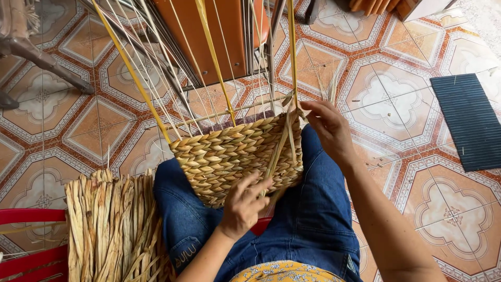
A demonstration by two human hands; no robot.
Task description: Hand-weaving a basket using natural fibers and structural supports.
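Half-woven basket (235, 156), plaited from flat, dry straw-coloured strands in a chunky braid texture, rests on denim-clad knees at frame centre. Thin stiff uprights fan toward 12 o'clock. Left hand (244, 204), fingers spread, presses flat on the weave. Right hand (330, 130) at 2 o'clock pinches a strand at the rim. Loose reed bundle (112, 230) lies at 8 o'clock on patterned floor tiles (396, 104).

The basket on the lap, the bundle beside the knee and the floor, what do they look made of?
The basket looks woven from dried plant fibre, perhaps water hyacinth or seagrass: matte tan twisted strands. The left hand presses its side; the right hand is at its rim. The bundle looks like the same dried, flat straw-coloured strips. The floor seems glazed ceramic tile: glossy and patterned.
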